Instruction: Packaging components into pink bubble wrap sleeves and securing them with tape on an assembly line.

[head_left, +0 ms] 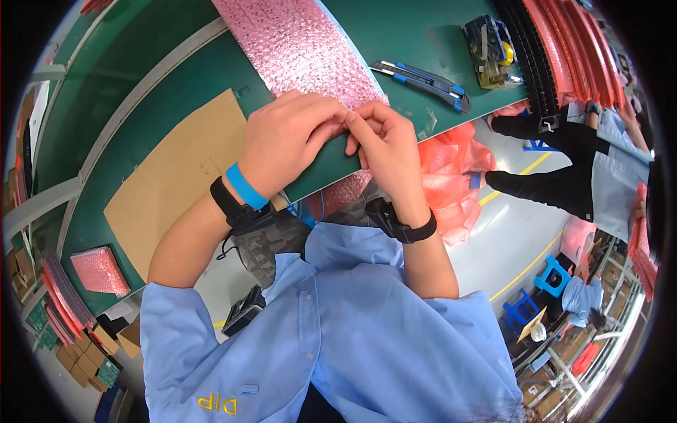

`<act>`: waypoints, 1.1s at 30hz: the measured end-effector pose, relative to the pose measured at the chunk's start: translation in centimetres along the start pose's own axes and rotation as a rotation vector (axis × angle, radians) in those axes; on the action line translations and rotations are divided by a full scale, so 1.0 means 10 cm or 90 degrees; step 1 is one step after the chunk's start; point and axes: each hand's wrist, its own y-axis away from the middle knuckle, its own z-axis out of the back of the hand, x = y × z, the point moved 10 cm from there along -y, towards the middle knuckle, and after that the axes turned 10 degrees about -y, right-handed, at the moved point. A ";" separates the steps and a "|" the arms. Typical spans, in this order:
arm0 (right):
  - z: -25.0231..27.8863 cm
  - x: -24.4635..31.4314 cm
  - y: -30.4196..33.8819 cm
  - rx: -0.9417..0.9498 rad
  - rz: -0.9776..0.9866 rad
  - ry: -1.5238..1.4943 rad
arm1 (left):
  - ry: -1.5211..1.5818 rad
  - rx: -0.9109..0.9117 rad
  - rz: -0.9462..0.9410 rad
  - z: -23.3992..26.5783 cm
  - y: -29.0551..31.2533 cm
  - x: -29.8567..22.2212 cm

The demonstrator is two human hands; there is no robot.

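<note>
left hand [293, 134] and right hand [384, 141] are meeting, fingers bent, any grasp hidden and impossible to tell; one pink bubble-wrap sheet [310, 53] is lying just beyond the fingers, far end cut off; one cutter [423, 84] is resting to their right.

The pale grey floor [511, 236] is marked with yellow lines [536, 163] and brightly lit. Blue stools [553, 277] are placed near metal racks [616, 357] at right; cartons [86, 361] are stacked at lower left. The green desk [416, 32] is flanked by a pale rail [154, 70].
</note>
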 end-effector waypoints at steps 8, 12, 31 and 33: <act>0.01 -0.02 0.02 0.012 -0.003 -0.018 | -0.055 -0.014 -0.006 0.01 0.02 -0.02; 0.12 0.06 0.07 0.008 -0.024 -0.012 | -0.111 0.017 -0.004 -0.06 -0.03 -0.09; 0.25 0.10 0.58 0.154 -0.554 -0.499 | -0.065 0.021 0.018 -0.03 0.04 -0.02; 0.35 0.19 0.72 0.160 -0.524 -0.478 | -0.072 0.023 0.032 -0.03 0.05 0.01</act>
